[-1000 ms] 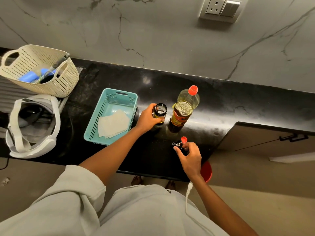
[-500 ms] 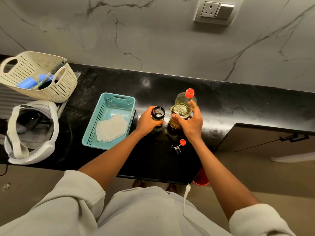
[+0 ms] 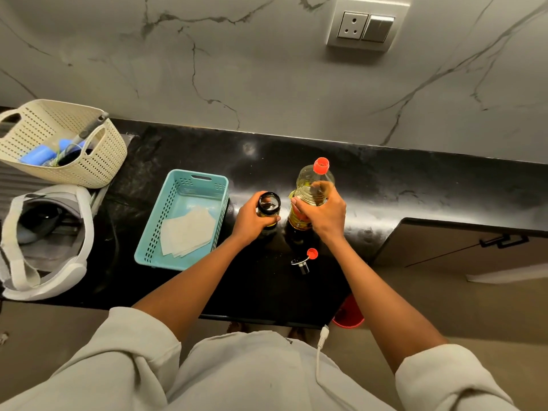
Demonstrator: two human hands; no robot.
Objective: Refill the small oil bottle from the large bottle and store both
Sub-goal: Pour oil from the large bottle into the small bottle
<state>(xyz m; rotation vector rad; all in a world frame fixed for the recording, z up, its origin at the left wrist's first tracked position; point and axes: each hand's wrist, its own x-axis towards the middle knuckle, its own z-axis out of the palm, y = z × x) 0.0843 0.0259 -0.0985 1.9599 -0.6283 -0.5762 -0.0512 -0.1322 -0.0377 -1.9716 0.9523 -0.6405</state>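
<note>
Two hands grip round, clear oil bottles (image 3: pixel 311 197).

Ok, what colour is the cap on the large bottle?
Orange-red cap, clearest in the head view.

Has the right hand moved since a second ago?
Yes. The right hand went from near the counter's front edge back toward the wall, and now grips the large bottle.
</note>
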